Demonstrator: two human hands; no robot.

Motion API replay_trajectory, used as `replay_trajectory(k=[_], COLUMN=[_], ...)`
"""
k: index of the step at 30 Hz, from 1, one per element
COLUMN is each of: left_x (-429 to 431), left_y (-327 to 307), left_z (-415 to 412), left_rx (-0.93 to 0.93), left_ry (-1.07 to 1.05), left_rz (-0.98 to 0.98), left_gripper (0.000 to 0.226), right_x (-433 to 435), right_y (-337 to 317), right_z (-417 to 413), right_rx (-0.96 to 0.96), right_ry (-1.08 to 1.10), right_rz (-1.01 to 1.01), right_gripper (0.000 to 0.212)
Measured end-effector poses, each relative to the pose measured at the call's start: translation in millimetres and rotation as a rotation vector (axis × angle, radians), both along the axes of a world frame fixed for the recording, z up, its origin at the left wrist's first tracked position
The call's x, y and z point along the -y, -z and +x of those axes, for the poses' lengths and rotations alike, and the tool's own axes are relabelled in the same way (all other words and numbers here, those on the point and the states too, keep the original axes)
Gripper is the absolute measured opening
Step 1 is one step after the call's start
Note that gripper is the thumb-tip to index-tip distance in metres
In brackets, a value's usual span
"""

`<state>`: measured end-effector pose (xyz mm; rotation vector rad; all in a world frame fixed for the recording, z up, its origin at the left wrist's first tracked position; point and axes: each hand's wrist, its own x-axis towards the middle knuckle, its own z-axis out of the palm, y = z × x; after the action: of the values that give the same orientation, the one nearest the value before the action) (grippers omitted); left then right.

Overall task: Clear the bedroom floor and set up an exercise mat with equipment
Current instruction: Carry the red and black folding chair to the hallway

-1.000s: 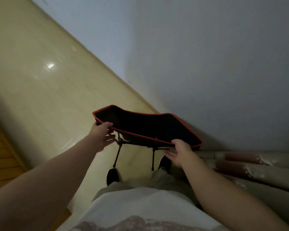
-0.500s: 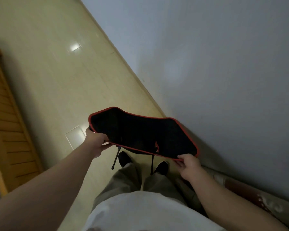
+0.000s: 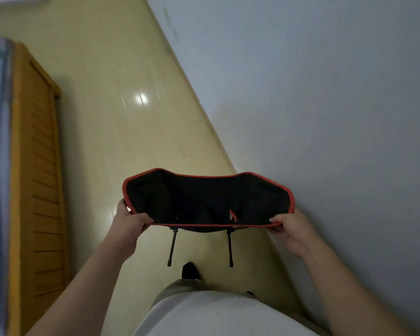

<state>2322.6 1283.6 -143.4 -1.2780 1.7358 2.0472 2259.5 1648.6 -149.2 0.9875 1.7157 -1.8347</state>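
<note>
L hand & R hand are each gripping, fingers curled, the near rim of a black folding camp chair (red trim), w/ legs dangling above the floor.

No text, label or number can be read anywhere (the view is dim).

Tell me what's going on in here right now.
A person stands on the pale floor, holding a small black folding chair with red trim in front of them. The left hand grips its near left edge and the right hand pinches its near right corner. Two thin legs hang beneath the seat, which looks lifted off the floor. A wooden panel is to the left and the wall to the right. No mat is in view.
</note>
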Motion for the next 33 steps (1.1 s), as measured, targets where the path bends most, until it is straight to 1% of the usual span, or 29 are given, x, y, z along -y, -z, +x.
replay_trajectory(k=[5,12,18,22,25,29,33], left_x=[48.4,107.4,147.4,168.8,183.3,211.5,246.1], left_y=[-31.2,-71.0,-86.9,-100.4,-106.7,-111.6,-113.1], left_z=[-32.2,-90.8,-165.4,-225.0,-257.9,-306.0,-353.5], left_rx=[-0.131,-0.278,-0.406,-0.424,-0.432,-0.443,-0.433], left_ry=[-0.043,-0.192,-0.288,-0.396,-0.434,-0.43,-0.49], left_rz=[-0.041,-0.063,-0.059,-0.066,-0.077,-0.104,-0.092], left_gripper=[0.078,0.078,0.073,0.068,0.065,0.067,0.068], right_x=[53.8,123.8,170.1,200.8,221.7,254.0,294.3], right_y=[-27.5,-67.3,-79.4,-93.4,-104.0,-115.8,-121.8], right_z=[-50.7,-144.4,-254.8,-333.9,-378.2,-440.1,-498.2], right_rx=[-0.09,-0.281,-0.391,-0.384,-0.382,-0.382,-0.366], right_ry=[-0.073,-0.222,-0.339,-0.398,-0.428,-0.474,-0.511], right_rz=[-0.025,-0.032,-0.074,-0.112,-0.119,-0.121,-0.093], right_gripper=[0.042,0.045,0.042,0.041,0.041,0.037,0.036])
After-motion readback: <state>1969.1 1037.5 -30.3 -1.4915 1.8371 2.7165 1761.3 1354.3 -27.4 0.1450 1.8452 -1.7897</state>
